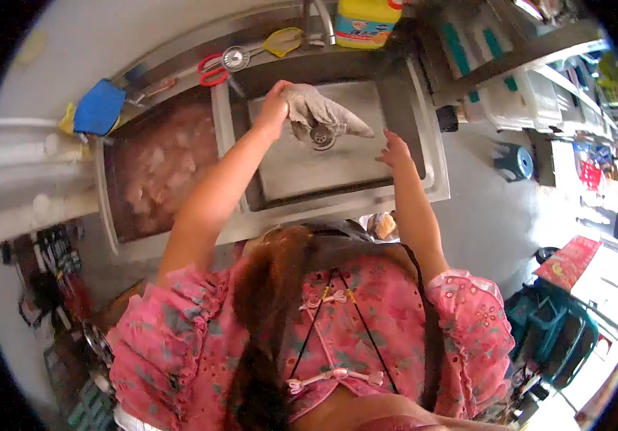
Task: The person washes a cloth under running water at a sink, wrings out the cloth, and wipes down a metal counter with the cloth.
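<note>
My left hand [275, 108] is closed on one end of a grey-beige cloth [316, 108] above the right basin of a steel sink [287, 194]. The cloth stretches out to the right over the round drain [322, 136], and its far end narrows to a point. Near the basin's right side my right hand [394, 149] is apart from the cloth, with its fingers spread and nothing in them. The left basin holds pinkish water with pale pieces [172, 158] in it.
Behind the basins are red-handled scissors [213, 70], a round metal strainer [236, 58], a yellow item [282, 42], a faucet [323, 20] and a yellow jug [365, 23]. A blue cloth [99, 108] lies at the left corner. A blue stool [514, 162] stands right.
</note>
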Motion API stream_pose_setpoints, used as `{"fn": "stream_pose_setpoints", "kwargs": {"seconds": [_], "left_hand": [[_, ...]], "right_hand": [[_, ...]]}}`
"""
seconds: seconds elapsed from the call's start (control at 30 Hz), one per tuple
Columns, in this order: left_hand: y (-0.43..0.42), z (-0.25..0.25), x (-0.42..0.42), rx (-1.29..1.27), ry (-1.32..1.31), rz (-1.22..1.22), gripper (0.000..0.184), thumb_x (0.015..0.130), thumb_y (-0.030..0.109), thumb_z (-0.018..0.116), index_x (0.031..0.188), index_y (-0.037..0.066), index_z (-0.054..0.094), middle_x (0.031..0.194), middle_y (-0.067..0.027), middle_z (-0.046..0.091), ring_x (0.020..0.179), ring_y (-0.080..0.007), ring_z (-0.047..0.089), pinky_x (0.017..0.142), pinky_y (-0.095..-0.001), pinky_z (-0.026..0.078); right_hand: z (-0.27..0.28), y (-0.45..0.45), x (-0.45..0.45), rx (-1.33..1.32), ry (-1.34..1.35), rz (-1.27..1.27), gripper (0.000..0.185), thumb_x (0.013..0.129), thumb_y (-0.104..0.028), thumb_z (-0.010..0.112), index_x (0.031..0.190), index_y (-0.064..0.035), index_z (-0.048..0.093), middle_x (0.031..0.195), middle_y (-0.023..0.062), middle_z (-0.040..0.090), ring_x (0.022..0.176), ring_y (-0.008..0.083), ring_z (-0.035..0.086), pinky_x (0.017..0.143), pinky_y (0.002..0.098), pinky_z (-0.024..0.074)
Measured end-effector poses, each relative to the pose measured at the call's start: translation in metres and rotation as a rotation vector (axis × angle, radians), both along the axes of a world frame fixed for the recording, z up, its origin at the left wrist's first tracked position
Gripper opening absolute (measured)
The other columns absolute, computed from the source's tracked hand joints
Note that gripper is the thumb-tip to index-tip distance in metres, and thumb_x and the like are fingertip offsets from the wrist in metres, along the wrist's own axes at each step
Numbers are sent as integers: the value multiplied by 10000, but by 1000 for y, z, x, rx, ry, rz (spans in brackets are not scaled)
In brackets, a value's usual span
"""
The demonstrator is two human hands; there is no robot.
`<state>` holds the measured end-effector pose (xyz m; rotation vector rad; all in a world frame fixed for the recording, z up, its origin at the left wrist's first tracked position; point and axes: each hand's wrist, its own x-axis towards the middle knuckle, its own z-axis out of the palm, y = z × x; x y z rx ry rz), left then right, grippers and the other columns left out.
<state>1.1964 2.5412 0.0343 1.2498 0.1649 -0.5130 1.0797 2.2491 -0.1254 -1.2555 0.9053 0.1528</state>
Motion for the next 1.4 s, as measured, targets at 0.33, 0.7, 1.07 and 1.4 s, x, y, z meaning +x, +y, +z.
{"fn": "stream_pose_setpoints", "kwargs": {"seconds": [0.33,0.7,1.07,1.4], "left_hand": [[-62,11,-81,-693,325,156,410,870,281,393,1169,2,427,1200,-152,456,1094,-265,455,942,-413,359],[-7,-53,-52,-327,292,-125,740,783,357,588,1354,178,151,1267,-110,385,1189,-288,352,962,-588,186],[-44,-11,-30,-343,67,328,300,689,147,679,948,74,546,884,-58,596,823,-195,579,740,-341,471],[-92,-7,-53,-447,-27,322,279,656,23,670,898,47,533,847,-52,575,790,-174,567,696,-317,462]], "right_hand": [[76,109,31,806,-663,464,661,713,-552,496,1258,-195,381,1279,49,393,1196,258,339,985,464,261],[134,97,72,843,-351,169,383,852,-315,336,1120,-95,498,1115,84,537,1012,256,523,865,407,438],[151,113,36,1009,-96,218,711,789,-609,379,1294,-115,296,1336,145,281,1203,328,302,983,503,234],[138,99,67,956,-283,57,524,775,-492,513,1088,-73,508,1107,117,522,1025,289,491,898,472,362]]}}
